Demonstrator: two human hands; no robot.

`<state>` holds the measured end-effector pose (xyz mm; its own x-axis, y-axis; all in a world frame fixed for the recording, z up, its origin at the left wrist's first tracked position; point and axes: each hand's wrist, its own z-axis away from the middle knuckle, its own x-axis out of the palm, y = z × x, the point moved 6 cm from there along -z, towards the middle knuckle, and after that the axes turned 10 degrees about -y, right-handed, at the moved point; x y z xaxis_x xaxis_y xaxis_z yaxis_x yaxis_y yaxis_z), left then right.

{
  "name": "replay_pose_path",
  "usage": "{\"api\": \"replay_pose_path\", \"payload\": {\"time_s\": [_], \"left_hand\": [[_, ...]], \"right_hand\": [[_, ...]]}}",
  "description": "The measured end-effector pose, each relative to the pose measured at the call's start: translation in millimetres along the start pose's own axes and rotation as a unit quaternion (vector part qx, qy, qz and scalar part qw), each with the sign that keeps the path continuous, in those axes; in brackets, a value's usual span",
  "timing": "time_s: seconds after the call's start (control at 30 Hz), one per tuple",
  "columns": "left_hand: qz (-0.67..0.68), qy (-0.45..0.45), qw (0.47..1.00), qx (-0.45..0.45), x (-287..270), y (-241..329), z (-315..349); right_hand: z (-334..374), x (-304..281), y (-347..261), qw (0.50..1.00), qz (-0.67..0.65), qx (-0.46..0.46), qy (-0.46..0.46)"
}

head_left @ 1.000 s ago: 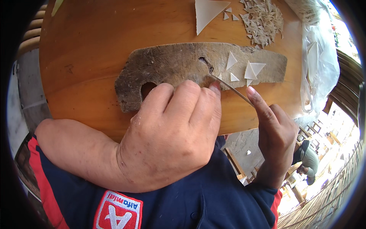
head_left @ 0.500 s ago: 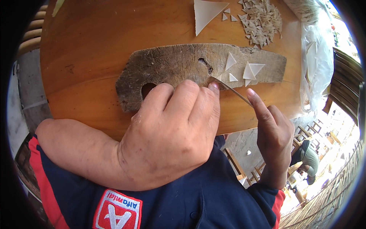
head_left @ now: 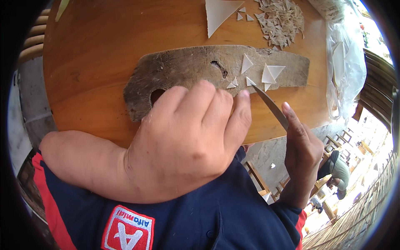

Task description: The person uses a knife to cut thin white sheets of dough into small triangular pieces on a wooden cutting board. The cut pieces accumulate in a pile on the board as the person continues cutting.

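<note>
My right hand (head_left: 304, 146) grips a thin knife (head_left: 273, 108), index finger along its back, with the blade pointing to the far left. The knife tip touches or hovers just at a small off-white triangular piece (head_left: 250, 82) on a worn wooden board (head_left: 179, 66). My left hand (head_left: 187, 133) covers the board's near edge, fingers curled down and their tips hidden, thumb stretched toward that piece. Two little slivers (head_left: 232, 83) lie by the thumb. Farther along are a pale triangle (head_left: 246, 63) and a few larger overlapping triangles (head_left: 275, 71).
Beyond the board, the wooden table (head_left: 91, 62) bears a large pale triangular sheet (head_left: 221, 16) and a heap of tiny triangles (head_left: 283, 23). A clear plastic bag (head_left: 346, 71) lies along the right edge. Another person (head_left: 338, 173) bends over, away at the right.
The knife has moved right, from beside my left thumb to the small triangle. My left thumb has shifted right, away from the fingers. Two slivers now show on the board.
</note>
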<state>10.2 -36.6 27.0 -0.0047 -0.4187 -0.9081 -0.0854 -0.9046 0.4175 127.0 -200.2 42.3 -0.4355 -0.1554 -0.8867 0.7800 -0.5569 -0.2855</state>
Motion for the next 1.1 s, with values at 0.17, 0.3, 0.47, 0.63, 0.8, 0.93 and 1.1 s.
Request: {"api": "replay_pose_path", "payload": {"time_s": [0.17, 0.3, 0.47, 0.63, 0.8, 0.93, 1.1], "left_hand": [[0.014, 0.013, 1.0, 0.001, 12, -4, -27], [0.031, 0.001, 0.999, 0.014, 3, -16, -6], [0.041, -0.01, 0.999, 0.016, 1, -18, -8], [0.041, 0.0, 0.999, 0.023, 3, -18, -8], [0.036, 0.004, 0.999, 0.028, 2, -17, -6], [0.039, 0.003, 0.999, 0.028, 2, -17, -6], [0.049, 0.005, 0.999, 0.011, 0, -18, -7]], "right_hand": [[4, -1, 20, 0.992, -0.118, 0.051, 0.012], [19, 16, -19, 0.974, -0.215, 0.065, -0.015], [22, 22, -24, 0.974, -0.22, 0.055, -0.014], [19, 26, -23, 0.974, -0.215, 0.073, -0.001], [14, 28, -23, 0.979, -0.197, 0.047, 0.025], [11, 27, -21, 0.976, -0.205, 0.069, 0.029], [21, 20, -25, 0.969, -0.224, 0.105, -0.012]]}}
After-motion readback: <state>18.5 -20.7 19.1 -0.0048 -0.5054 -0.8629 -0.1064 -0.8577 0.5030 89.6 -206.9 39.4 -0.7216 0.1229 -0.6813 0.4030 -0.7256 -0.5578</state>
